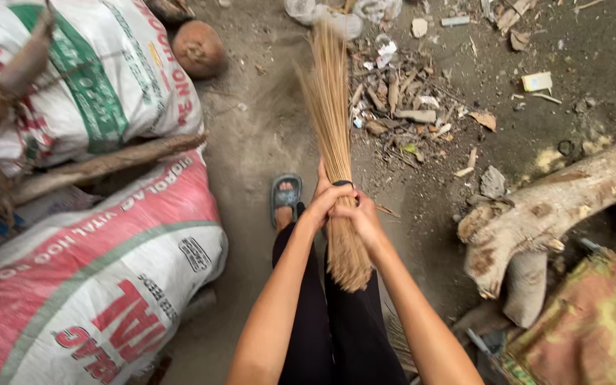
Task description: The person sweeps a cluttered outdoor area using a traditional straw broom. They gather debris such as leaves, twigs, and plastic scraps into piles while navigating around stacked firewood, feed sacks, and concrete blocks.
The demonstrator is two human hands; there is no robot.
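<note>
A broom of thin brown sticks point(331, 107) stretches from my hands out over the dirt floor, its blurred tips near a heap of scraps and dry leaves point(404, 107). My left hand point(324, 203) and my right hand point(359, 214) both clasp the bundle just above its thick butt end point(349, 260), the two hands touching each other. My foot in a grey sandal point(286, 197) stands left of the broom. Black trousers cover my legs below the hands.
Two large stuffed woven sacks, white and red point(101, 271), are stacked at the left with branches across them point(101, 165). A coconut point(197, 48) lies beyond them. A thick log point(557, 207) and a patterned cloth point(593, 328) lie at the right.
</note>
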